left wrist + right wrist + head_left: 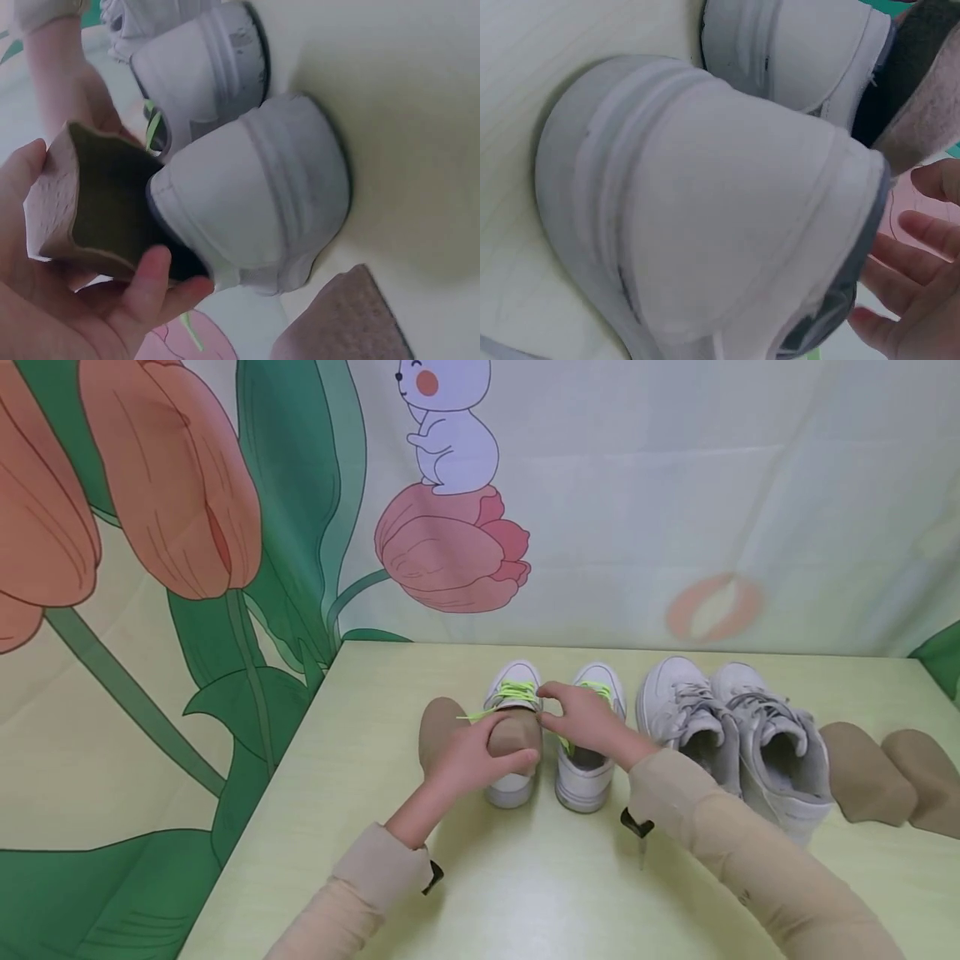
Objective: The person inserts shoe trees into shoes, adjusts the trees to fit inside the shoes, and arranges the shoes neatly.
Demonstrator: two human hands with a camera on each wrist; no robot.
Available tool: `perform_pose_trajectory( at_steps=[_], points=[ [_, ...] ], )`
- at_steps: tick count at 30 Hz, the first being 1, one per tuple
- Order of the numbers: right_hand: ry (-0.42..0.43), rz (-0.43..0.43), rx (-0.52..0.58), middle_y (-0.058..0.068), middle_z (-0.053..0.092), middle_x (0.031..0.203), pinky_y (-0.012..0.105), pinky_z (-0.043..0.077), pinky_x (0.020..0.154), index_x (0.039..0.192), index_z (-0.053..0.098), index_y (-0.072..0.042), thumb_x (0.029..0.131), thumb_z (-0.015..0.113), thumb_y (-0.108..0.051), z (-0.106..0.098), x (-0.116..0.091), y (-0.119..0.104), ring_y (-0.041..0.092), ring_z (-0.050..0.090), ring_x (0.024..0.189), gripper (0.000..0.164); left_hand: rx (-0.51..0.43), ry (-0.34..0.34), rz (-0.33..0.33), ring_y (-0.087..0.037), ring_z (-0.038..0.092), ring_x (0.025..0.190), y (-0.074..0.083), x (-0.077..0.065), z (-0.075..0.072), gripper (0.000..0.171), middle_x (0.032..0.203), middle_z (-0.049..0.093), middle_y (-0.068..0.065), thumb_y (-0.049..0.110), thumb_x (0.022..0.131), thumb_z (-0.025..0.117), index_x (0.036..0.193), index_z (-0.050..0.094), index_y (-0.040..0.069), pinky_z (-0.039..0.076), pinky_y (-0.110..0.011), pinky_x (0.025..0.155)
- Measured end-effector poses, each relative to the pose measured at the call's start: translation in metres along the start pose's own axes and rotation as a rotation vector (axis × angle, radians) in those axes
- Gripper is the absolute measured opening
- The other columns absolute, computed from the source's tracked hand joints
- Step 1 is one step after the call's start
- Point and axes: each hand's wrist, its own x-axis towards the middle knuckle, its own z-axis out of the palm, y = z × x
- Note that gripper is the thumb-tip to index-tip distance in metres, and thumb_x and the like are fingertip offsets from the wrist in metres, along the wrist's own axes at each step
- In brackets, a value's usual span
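A brown insole stands bent, its front part inside a white sneaker with green laces. My left hand grips it by the edges, thumb on one side and fingers on the other; the left wrist view shows the curled insole entering the shoe opening. My right hand hovers over the matching white sneaker, fingertips close to the first shoe's laces. Its fingers are loosely spread in the right wrist view, with nothing visible between them.
Another brown insole lies left of the sneakers, partly behind the left hand. To the right stand two larger white shoes with grey laces, then two more brown insoles. A printed cloth hangs behind the table.
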Motion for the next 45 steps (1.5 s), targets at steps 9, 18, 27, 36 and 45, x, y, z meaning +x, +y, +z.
perform_pose_trajectory(
  at_steps=[9,18,27,36,45],
  points=[
    [0.028,0.000,0.004,0.009,0.058,0.118,0.040,0.043,0.089,0.118,0.055,-0.007,0.085,0.056,-0.030,0.009,0.014,-0.004,0.025,0.055,0.108,0.040,-0.067,0.149,0.109,-0.022,0.046,0.116,-0.003,-0.007,0.015,0.082,0.132,0.045,-0.004,0.048,0.068,0.069,0.134,0.034,0.015,0.040,-0.040,0.091],
    [0.014,-0.049,-0.066,0.007,0.060,0.114,0.039,0.043,0.089,0.115,0.057,-0.009,0.082,0.060,-0.034,0.010,0.025,-0.004,0.024,0.056,0.106,0.041,-0.091,0.192,0.102,-0.023,0.045,0.118,-0.001,-0.013,0.022,0.081,0.132,0.045,-0.005,0.044,0.067,0.071,0.133,0.036,0.015,0.039,-0.043,0.092],
    [0.018,-0.159,-0.264,0.004,0.064,0.104,0.034,0.048,0.079,0.107,0.062,-0.009,0.087,0.055,-0.024,0.012,0.026,-0.011,0.018,0.061,0.092,0.026,-0.091,0.210,0.123,-0.022,0.050,0.111,-0.001,-0.013,0.023,0.066,0.124,0.052,-0.005,0.040,0.069,0.071,0.126,0.044,0.019,0.040,-0.042,0.088],
    [0.044,-0.180,-0.197,0.001,0.062,0.071,0.025,0.043,0.058,0.076,0.063,-0.008,0.085,0.055,-0.015,0.017,0.030,-0.009,0.012,0.050,0.060,0.014,-0.067,0.208,0.120,-0.021,0.051,0.110,0.001,-0.013,0.020,0.064,0.124,0.053,-0.004,0.039,0.071,0.069,0.126,0.045,0.015,0.042,-0.040,0.088],
    [0.070,-0.164,-0.026,0.003,0.054,0.065,0.023,0.037,0.055,0.067,0.054,-0.008,0.084,0.054,-0.007,0.021,0.032,-0.005,0.013,0.045,0.057,0.017,-0.005,0.186,0.097,-0.021,0.051,0.110,0.003,-0.008,0.016,0.065,0.121,0.054,-0.007,0.042,0.073,0.067,0.125,0.046,0.008,0.043,-0.037,0.088]
  ],
)
